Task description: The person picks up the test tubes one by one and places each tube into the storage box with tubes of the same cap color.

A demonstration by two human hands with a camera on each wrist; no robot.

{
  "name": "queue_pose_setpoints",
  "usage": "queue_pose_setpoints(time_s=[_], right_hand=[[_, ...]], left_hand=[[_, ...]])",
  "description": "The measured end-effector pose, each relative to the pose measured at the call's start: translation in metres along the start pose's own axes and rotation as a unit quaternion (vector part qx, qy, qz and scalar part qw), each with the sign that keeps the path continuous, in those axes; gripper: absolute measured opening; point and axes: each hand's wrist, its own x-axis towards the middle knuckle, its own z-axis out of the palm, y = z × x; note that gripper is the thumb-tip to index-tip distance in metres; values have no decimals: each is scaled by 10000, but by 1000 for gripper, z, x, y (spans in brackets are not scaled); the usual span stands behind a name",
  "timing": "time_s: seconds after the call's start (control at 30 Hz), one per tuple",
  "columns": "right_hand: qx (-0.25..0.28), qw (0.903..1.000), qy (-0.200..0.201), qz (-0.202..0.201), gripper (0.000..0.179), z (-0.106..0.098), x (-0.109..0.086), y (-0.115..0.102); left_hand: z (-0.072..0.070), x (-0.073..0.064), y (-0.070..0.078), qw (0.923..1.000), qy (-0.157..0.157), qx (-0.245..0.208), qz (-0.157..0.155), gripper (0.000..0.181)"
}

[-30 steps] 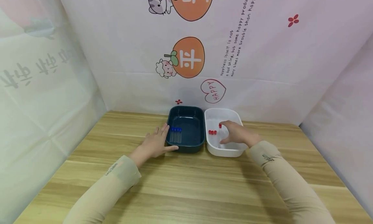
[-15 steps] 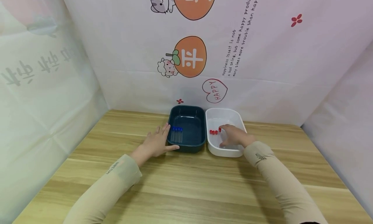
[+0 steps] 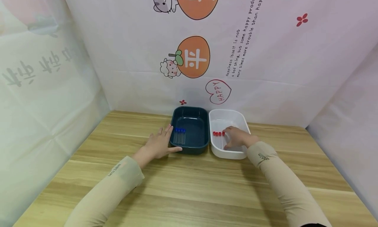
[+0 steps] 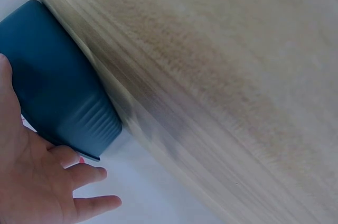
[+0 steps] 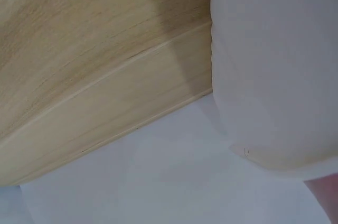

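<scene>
My left hand (image 3: pixel 157 145) rests against the left side of a dark teal bin (image 3: pixel 193 151), its fingers spread; the left wrist view shows the palm beside the bin's outer wall (image 4: pixel 58 76). Inside that bin, several clear tubes with blue caps (image 3: pixel 180 131) lie side by side. My right hand (image 3: pixel 238 137) reaches into a white bin (image 3: pixel 228 154). Between its thumb and fingers it holds a clear tube with a red cap (image 3: pixel 223 134), low in the bin and beside a row of red-capped tubes (image 3: pixel 217 134). In the right wrist view the fingers are hidden behind the bin wall (image 5: pixel 274 76).
Both bins stand side by side at the back of a wooden table (image 3: pixel 189 187). A printed white cloth (image 3: pixel 141 56) hangs right behind them, and further cloth hangs at the left and right sides.
My right hand has lowered the red-capped tube and brought it left, into line with the other red-capped tubes. The left hand stays at the teal bin. The head view has shifted slightly.
</scene>
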Motion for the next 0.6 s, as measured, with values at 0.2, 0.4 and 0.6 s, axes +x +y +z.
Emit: queue_pose_setpoints(time_s=[0.2, 0.4, 0.6], right_hand=[[62, 9999, -152, 41, 81, 2, 3, 3], [199, 9995, -216, 128, 84, 2, 3, 3], [179, 9994, -272, 93, 86, 2, 3, 3]], left_hand=[[0, 1, 0, 10000, 3, 45, -16, 109], [-1, 0, 2, 10000, -2, 0, -31, 109], [-2, -1, 2, 10000, 0, -7, 13, 109]])
